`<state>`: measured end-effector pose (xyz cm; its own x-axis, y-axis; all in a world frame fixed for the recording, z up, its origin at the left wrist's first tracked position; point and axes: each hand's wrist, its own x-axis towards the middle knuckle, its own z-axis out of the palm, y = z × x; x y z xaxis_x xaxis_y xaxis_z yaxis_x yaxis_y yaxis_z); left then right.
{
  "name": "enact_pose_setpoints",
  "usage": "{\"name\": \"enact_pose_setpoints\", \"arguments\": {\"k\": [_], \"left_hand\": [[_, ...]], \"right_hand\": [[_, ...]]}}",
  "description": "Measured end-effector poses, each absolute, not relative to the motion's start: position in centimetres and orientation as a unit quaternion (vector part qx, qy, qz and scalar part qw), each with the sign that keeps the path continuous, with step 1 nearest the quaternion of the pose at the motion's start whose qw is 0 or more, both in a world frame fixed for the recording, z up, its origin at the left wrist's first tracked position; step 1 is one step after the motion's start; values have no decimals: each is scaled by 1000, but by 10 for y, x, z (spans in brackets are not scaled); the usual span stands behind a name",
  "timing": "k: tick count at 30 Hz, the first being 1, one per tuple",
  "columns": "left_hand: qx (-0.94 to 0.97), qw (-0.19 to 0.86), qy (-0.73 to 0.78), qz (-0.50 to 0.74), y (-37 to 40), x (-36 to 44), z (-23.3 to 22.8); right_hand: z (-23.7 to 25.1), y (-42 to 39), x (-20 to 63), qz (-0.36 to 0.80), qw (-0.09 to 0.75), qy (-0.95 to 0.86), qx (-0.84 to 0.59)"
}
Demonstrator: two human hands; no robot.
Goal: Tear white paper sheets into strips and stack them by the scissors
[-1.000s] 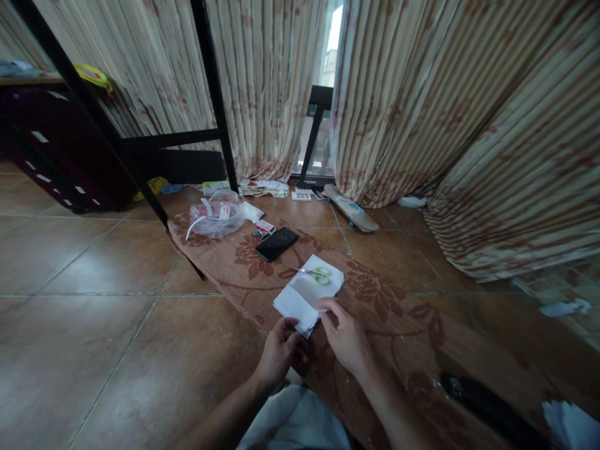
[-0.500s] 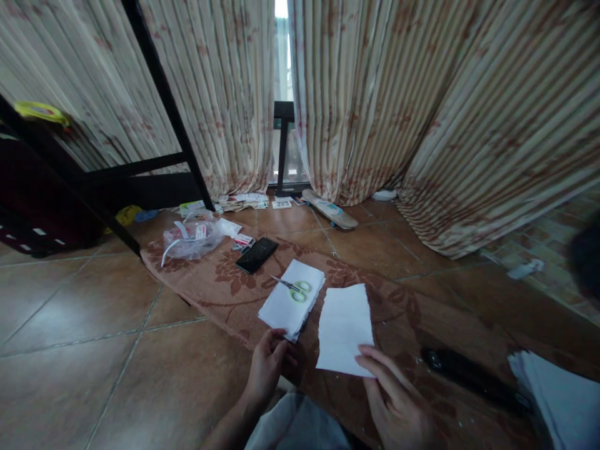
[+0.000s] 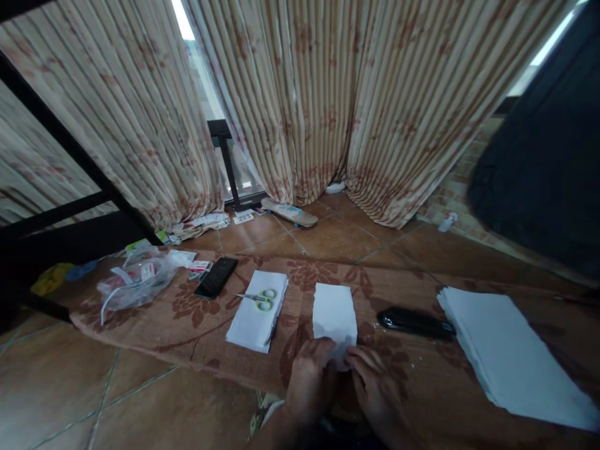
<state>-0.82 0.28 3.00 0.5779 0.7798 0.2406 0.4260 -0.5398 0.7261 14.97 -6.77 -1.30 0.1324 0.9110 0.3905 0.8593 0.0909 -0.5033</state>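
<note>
A white sheet of paper [image 3: 334, 309] with rough edges lies in front of me on the patterned cloth. My left hand [image 3: 309, 375] has curled fingers on its near left corner. At the near right corner, my right hand [image 3: 372, 381] grips the sheet, its thumb hidden from view. Left of the sheet is a small stack of white paper [image 3: 250, 325], on which rest scissors [image 3: 265, 300] with pale green handles. A black, elongated object [image 3: 412, 322] lies to the right of my right hand, close to a larger stack of white paper [image 3: 510, 356].
The brown cloth [image 3: 197, 337] covers a long, low surface. On its left part are a black phone [image 3: 216, 277], small cards [image 3: 199, 267] and a clear plastic bag [image 3: 140, 281]. Beyond, a skateboard [image 3: 289, 212] sits on the tiled floor by striped curtains [image 3: 304, 94].
My left hand has moved from beside the small stack onto the sheet's near edge. My right hand still holds the sheet. The view has turned right, showing more of the larger stack.
</note>
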Motion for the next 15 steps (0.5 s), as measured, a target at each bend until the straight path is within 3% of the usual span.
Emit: {"name": "enact_pose_setpoints", "arguments": {"k": [6, 15], "left_hand": [[885, 233, 335, 224, 0, 6, 17], [890, 233, 337, 198, -1, 7, 18]], "right_hand": [[-14, -72, 152, 43, 320, -658, -681], [18, -37, 160, 75, 274, -654, -702]]}}
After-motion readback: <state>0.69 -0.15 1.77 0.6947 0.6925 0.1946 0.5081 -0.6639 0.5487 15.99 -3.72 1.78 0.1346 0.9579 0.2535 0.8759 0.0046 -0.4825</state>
